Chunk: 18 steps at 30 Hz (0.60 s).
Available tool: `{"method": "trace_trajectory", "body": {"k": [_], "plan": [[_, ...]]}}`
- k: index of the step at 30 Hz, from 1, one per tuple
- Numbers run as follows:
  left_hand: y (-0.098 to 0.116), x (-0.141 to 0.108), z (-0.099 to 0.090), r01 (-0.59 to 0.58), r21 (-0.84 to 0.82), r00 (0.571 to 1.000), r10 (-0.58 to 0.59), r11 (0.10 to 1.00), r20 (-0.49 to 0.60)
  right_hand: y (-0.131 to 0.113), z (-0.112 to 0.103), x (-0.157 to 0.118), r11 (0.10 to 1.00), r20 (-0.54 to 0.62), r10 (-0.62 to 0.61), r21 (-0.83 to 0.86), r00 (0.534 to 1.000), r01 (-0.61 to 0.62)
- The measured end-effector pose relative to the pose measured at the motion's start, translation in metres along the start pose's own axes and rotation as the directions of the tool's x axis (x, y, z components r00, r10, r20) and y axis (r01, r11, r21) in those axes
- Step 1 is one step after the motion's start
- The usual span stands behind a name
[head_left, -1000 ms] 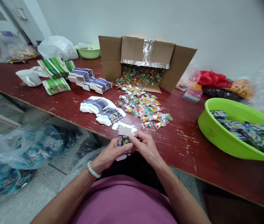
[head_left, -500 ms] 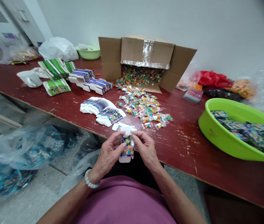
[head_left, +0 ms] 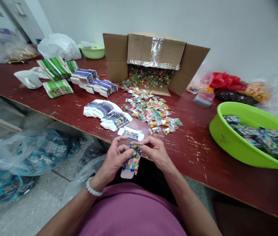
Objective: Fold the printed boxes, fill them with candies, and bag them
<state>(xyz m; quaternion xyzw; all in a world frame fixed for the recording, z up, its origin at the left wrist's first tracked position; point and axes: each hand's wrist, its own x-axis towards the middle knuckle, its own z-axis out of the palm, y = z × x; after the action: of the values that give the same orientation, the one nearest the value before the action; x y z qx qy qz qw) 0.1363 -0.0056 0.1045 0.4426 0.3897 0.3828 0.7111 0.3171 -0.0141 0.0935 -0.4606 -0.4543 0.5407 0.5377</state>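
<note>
A small printed candy box (head_left: 132,161) in purple and green is held over my lap at the table's front edge. My left hand (head_left: 115,157) grips its left side, thumb across the front. At its top end, my right hand (head_left: 155,150) pinches the flap between thumb and fingers. The white bottom flap of the box hangs loose. Just beyond lies one flat carton (head_left: 131,133) on the table edge. Behind it spread fanned flat cartons (head_left: 106,114). Wrapped candies (head_left: 151,111) lie heaped to their right.
An open cardboard box (head_left: 156,52) of candies stands at the back. A green basin (head_left: 234,144) with filled boxes is on the right. Stacked cartons (head_left: 84,77) and a white mug (head_left: 28,79) sit at left. Plastic bags (head_left: 42,154) lie on the floor.
The candy box has dropped slightly and tilted, its top flap now bent over by my right fingers. More of the flat carton behind it shows.
</note>
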Motion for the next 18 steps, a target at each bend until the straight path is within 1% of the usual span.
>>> {"method": "trace_trajectory", "body": {"k": [1,2,3,4,5,7,8,10,13,16,18], "plan": [[-0.001,-0.001,0.001,0.081,-0.064,0.996,-0.078,0.995,0.042,0.001,0.001,-0.001,0.999,-0.036,-0.035,-0.032,0.999,0.034],[-0.002,-0.002,0.002,0.171,-0.114,0.982,-0.160,0.979,0.102,0.002,0.001,-0.002,0.994,-0.052,-0.075,-0.085,0.996,0.070],[-0.003,-0.003,0.003,0.253,-0.149,0.960,-0.230,0.956,0.156,0.001,0.002,-0.002,0.982,-0.041,-0.116,-0.155,0.992,0.109],[-0.005,-0.003,0.003,0.317,-0.173,0.940,-0.285,0.933,0.186,0.000,0.002,-0.003,0.963,-0.009,-0.150,-0.228,0.989,0.144],[-0.007,-0.003,0.003,0.351,-0.189,0.930,-0.319,0.917,0.183,-0.001,0.002,-0.003,0.942,0.030,-0.169,-0.290,0.985,0.171],[-0.010,-0.003,0.004,0.356,-0.193,0.934,-0.340,0.914,0.113,-0.006,0.002,-0.003,0.920,0.080,-0.153,-0.352,0.985,0.172],[-0.011,-0.003,0.005,0.343,-0.175,0.939,-0.334,0.923,0.080,-0.007,0.002,-0.003,0.925,0.085,-0.125,-0.350,0.989,0.147],[-0.011,-0.002,0.006,0.313,-0.119,0.950,-0.309,0.942,0.050,-0.009,0.002,-0.001,0.943,0.072,-0.061,-0.324,0.996,0.081],[-0.010,-0.002,0.008,0.273,-0.036,0.962,-0.271,0.961,0.043,-0.008,0.003,0.003,0.965,0.062,0.019,-0.261,0.998,-0.002],[-0.009,-0.002,0.007,0.238,0.030,0.969,-0.239,0.971,0.064,-0.005,0.004,0.006,0.986,0.047,0.089,-0.145,0.995,-0.081],[-0.010,-0.001,0.004,0.224,0.060,0.970,-0.228,0.973,0.084,-0.005,0.004,0.007,0.990,0.036,0.110,-0.089,0.993,-0.106]]}}
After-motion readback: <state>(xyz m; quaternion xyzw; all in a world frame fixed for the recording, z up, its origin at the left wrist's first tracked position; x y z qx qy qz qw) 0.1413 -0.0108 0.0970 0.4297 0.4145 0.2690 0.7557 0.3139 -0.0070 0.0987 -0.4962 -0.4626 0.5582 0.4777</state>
